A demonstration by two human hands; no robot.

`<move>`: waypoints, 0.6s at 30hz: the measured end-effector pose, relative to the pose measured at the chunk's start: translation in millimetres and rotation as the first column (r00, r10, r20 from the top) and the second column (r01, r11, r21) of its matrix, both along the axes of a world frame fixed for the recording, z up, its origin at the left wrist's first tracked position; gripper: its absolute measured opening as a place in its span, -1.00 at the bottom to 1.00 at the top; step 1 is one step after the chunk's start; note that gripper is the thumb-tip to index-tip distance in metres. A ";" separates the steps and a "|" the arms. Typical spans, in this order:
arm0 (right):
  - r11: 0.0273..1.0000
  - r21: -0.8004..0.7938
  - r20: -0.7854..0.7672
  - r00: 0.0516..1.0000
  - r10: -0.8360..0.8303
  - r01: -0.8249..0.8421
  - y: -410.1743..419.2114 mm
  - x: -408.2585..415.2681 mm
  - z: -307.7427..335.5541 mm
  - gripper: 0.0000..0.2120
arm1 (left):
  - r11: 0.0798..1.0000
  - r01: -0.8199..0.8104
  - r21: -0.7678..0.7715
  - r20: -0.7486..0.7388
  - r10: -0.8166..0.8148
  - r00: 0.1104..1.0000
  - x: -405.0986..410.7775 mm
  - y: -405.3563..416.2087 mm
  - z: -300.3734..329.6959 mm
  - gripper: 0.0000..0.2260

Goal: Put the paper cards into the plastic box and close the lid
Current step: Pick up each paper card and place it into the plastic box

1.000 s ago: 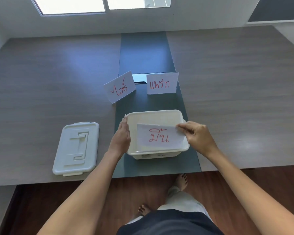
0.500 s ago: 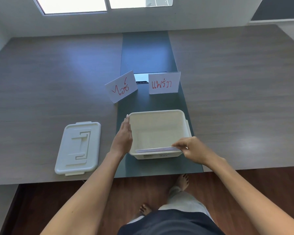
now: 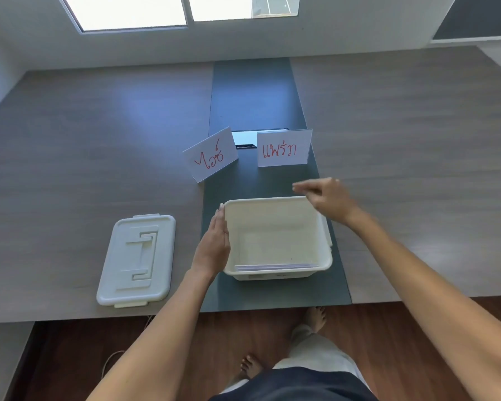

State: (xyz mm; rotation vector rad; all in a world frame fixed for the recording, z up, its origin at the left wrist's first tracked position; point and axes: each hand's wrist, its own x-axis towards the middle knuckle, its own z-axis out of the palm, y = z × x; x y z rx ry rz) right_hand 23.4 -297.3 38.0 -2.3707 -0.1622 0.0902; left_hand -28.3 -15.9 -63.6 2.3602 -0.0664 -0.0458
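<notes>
An open white plastic box (image 3: 324,256) stands on the dark centre strip of the table. One paper card (image 3: 275,267) lies inside against its near wall, only its top edge showing. My left hand (image 3: 213,244) rests flat against the box's left side. My right hand (image 3: 327,198) hovers empty over the box's far right corner, blurred, fingers loosely apart. Two white cards with red writing stand beyond the box: a tilted one (image 3: 211,154) on the left and an upright one (image 3: 284,148) on the right. The white lid (image 3: 138,260) lies flat to the left of the box.
The wide grey table (image 3: 417,134) runs to the wall behind. A small cable opening (image 3: 245,139) sits in the dark strip behind the standing cards. The table's near edge is just behind the box, with wooden floor and my bare feet below.
My right hand lowered the card into the box, let it go, and has moved up and away toward the far right corner. My left hand has stayed on the box.
</notes>
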 end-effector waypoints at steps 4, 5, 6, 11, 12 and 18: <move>0.992 0.033 0.026 0.992 -0.123 0.123 0.6 56.7 11.6 -0.71 | 1.000 -0.006 -0.022 -0.004 0.005 1.000 -1.6 -0.1 -0.8 -0.53; 0.992 0.017 0.025 0.992 -0.127 0.126 1.2 72.0 13.1 -0.69 | 1.000 0.002 -0.010 -0.001 -0.002 1.000 -0.9 -0.7 -0.9 -0.53; 0.992 -0.011 0.024 0.992 -0.125 0.126 2.2 86.7 13.7 -0.66 | 1.000 0.011 0.006 0.004 -0.011 1.000 -0.3 -0.9 -1.2 -0.52; 0.981 -0.179 0.014 0.997 -0.077 0.078 9.3 149.7 4.0 -0.58 | 0.999 0.018 0.043 0.016 -0.018 1.000 -0.3 -1.5 -0.6 -0.51; 0.976 -0.207 0.015 0.998 -0.058 0.060 10.5 160.6 1.3 -0.58 | 0.999 0.015 0.037 0.013 -0.015 1.000 -0.3 -1.4 -0.8 -0.51; 0.915 -0.404 -0.054 0.998 -0.037 0.012 9.1 213.4 -28.9 -0.57 | 0.999 0.004 0.038 0.013 -0.005 1.000 -0.5 -1.1 -2.8 -0.51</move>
